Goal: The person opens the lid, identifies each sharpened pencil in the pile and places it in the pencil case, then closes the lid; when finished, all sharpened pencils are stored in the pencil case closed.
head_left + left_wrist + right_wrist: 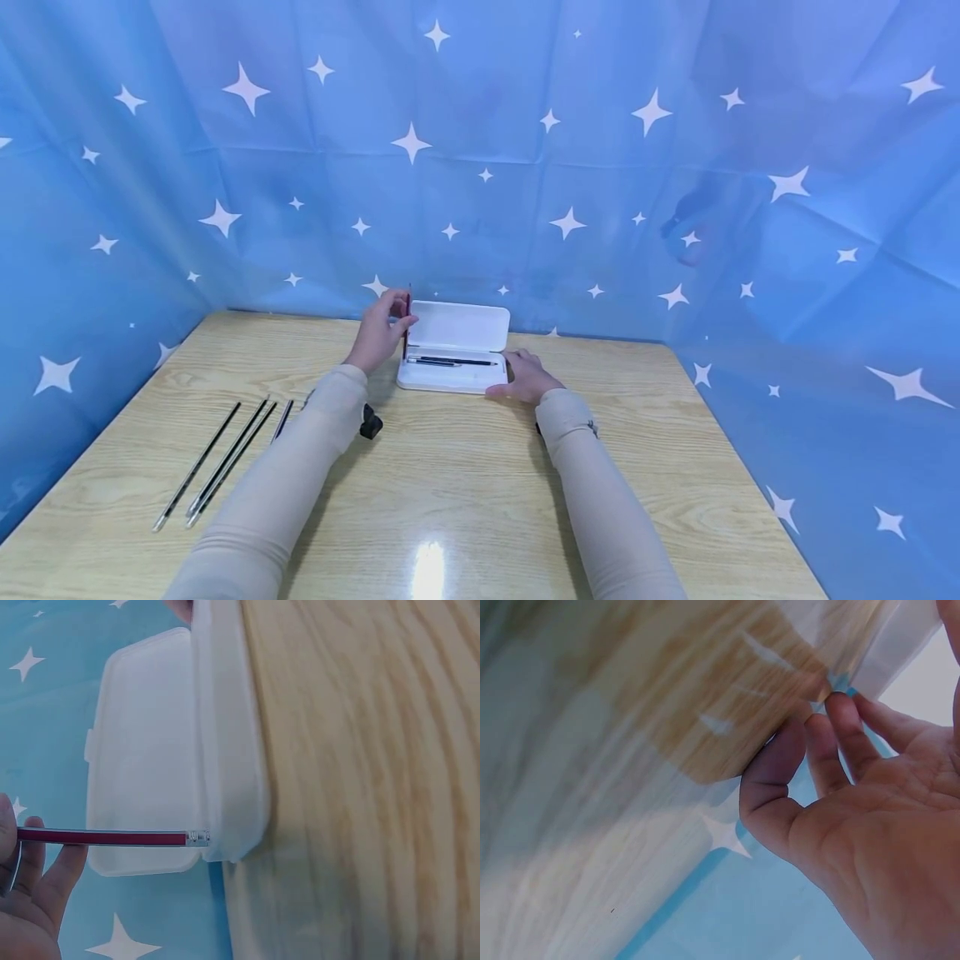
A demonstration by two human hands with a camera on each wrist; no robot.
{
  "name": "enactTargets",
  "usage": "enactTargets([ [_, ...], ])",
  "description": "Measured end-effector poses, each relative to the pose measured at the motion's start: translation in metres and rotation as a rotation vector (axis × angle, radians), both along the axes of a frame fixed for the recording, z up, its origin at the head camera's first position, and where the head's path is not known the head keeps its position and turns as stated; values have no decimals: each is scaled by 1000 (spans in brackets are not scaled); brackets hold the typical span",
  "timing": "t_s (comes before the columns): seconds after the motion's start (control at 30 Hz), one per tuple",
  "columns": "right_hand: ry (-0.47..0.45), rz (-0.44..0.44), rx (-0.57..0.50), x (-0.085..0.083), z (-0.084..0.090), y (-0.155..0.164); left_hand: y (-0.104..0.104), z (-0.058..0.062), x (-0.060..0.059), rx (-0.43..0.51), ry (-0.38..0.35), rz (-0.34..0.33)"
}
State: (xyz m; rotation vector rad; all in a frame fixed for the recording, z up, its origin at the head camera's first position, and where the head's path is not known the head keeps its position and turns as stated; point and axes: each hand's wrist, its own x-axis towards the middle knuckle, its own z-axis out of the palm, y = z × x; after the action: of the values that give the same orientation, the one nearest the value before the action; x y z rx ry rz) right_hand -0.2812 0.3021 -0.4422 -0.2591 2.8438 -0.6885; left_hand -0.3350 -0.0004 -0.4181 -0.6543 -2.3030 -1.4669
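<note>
My left hand pinches a red pencil near its upper end. The pencil stands nearly upright over the left end of an open white pencil case, its metal-banded end down by the case. Behind the tray, the case's lid is raised. Two dark pencils lie lengthwise inside the tray. At the case's right end, my right hand holds the case, thumb at the front corner and fingers bent behind. The right wrist view shows those bent fingers close to the tabletop.
Several dark pencils with pale ends lie on the wooden table at the left, partly behind my left sleeve. A blue star-patterned curtain hangs along the table's back and sides, close behind the raised lid.
</note>
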Motion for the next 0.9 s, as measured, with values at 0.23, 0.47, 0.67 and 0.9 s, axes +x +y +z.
enactTargets([
  [0.23, -11, -2, -7, -1, 0, -1, 2, -8, -2, -51, -4, 7],
  [0.47, -5, -1, -2, -3, -2, 0, 9, -9, -1, -88, 7, -29],
  [0.67, -2, 5, 9, -4, -5, 0, 15, -8, -1, -149, 4, -28],
  [0.9, 0, -2, -2, -2, -2, -1, 20, -8, -2, -182, -23, -39],
])
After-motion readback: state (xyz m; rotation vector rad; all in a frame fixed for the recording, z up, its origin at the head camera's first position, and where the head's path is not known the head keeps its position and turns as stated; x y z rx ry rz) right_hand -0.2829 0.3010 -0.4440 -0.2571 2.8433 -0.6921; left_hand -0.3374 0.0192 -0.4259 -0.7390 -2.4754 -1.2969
